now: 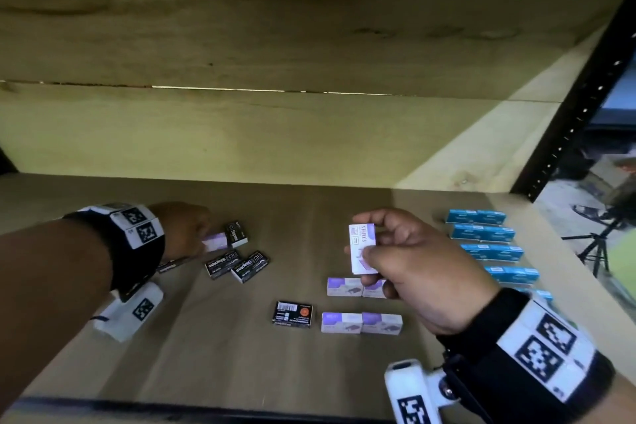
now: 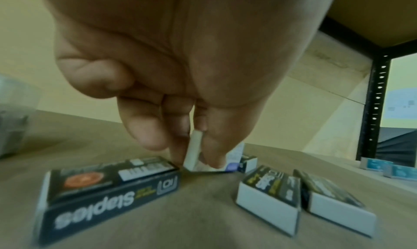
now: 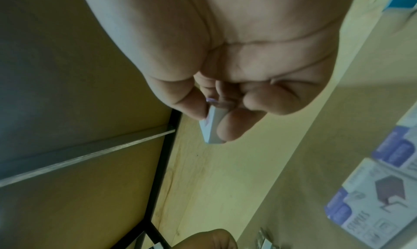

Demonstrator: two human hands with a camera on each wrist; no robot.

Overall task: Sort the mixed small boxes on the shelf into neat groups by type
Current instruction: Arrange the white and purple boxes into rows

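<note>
Your right hand [image 1: 406, 258] pinches a purple box [image 1: 361, 248], thumb on its printed face, fingers behind, lifted clear of the shelf [image 1: 309, 210] and turned upright, probably so you can read the label and place it with its kind. Directly below those fingers lie two pairs of purple boxes [image 1: 361, 322], laid side by side as a started group. Past your right knuckles, toward the shelf's right edge, blue boxes [image 1: 488, 234] sit in rows, looking sorted.

Your left hand [image 1: 186, 227] pinches another purple box [image 1: 216, 241] by its edges, fingertips [image 2: 214, 154] down on it among the black staple boxes [image 1: 237, 265]. It looks tipped up on one edge, likely being pulled out of the wrong group. One black box [image 1: 292, 313] sits apart, between both hands, beside the purple pairs. Judged: purples go right, blacks stay left.
</note>
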